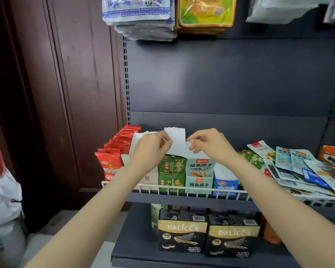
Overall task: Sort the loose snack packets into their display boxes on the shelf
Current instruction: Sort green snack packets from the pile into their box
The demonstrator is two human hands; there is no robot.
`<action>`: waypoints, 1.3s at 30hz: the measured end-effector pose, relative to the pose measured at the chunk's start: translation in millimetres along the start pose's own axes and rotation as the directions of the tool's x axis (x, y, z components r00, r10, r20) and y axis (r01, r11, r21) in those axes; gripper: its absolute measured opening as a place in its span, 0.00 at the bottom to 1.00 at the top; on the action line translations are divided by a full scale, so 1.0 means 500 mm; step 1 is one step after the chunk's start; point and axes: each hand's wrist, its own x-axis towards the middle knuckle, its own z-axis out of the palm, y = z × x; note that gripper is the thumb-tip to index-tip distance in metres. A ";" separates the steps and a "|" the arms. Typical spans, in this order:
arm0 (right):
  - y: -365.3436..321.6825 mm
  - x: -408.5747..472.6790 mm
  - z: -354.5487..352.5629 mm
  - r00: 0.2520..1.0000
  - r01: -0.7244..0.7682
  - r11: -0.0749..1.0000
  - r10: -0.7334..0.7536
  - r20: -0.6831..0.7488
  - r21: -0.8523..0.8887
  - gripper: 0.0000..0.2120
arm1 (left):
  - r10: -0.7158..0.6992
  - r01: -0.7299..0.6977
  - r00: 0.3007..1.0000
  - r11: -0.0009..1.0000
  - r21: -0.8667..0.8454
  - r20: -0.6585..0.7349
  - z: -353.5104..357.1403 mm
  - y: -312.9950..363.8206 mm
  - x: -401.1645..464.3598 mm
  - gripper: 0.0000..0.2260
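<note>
Display boxes stand in a row on the wire-fronted shelf (pixel 182 188): a red box of red packets (pixel 114 151), a beige box (pixel 148 178), a green box (pixel 171 175), a pale teal box (pixel 200 176) and a blue box (pixel 225 183). Behind the green and teal boxes rises a white cardboard flap (pixel 175 141). My left hand (pixel 151 149) pinches the flap's left edge and my right hand (pixel 209 145) pinches its right edge. A heap of loose snack packets (pixel 298 169) lies on the shelf to the right.
Two black DALICCA wafer boxes (pixel 209 233) stand on the lower shelf. Bagged goods (pixel 141 16) hang or lie on the shelf above. A dark wooden panel (pixel 56 93) is on the left, with white sacks (pixel 2 200) on the floor beside it.
</note>
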 end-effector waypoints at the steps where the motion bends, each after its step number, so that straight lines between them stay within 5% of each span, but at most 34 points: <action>1: 0.017 -0.010 -0.017 0.999 -0.020 1.000 0.020 -0.026 0.007 0.08 | 0.013 -0.013 1.000 1.000 -0.018 0.009 0.018 0.028 0.003 0.08; 9: 0.221 -0.068 -0.142 0.959 -0.225 0.967 0.199 -0.200 -0.120 0.10 | 0.175 -0.158 0.964 0.983 -0.098 0.201 0.214 0.251 0.048 0.09; 15: 0.381 -0.092 -0.212 0.891 -0.452 0.853 0.418 -0.178 -0.259 0.19 | 0.118 -0.161 0.875 0.986 0.053 0.469 0.377 0.362 0.052 0.13; 18: 0.424 -0.095 -0.220 0.898 -0.436 0.832 0.426 -0.108 -0.343 0.21 | 0.079 -0.281 0.775 0.932 0.230 0.627 0.432 0.380 0.043 0.15; 22: 0.455 -0.095 -0.219 0.888 -0.400 0.800 0.459 0.029 -0.447 0.26 | 0.042 -0.353 0.730 0.878 0.323 0.682 0.459 0.370 0.064 0.13; 26: 0.462 -0.090 -0.218 0.886 -0.395 0.776 0.463 0.019 -0.492 0.19 | 0.089 -0.447 0.722 0.817 0.364 0.687 0.456 0.371 0.072 0.13; 30: 0.463 -0.092 -0.225 0.886 -0.403 0.788 0.464 0.018 -0.464 0.20 | 0.180 -0.461 0.807 0.787 0.409 0.563 0.436 0.379 0.078 0.14; 36: 0.432 -0.100 -0.237 0.923 -0.371 0.928 0.373 0.096 -0.043 0.28 | 0.239 -0.299 0.939 0.922 0.245 0.247 0.398 0.350 0.104 0.16; 39: 0.399 -0.099 -0.231 0.957 -0.285 0.958 0.282 0.067 0.032 0.13 | 0.315 -0.343 0.933 0.926 0.160 0.177 0.360 0.352 0.116 0.12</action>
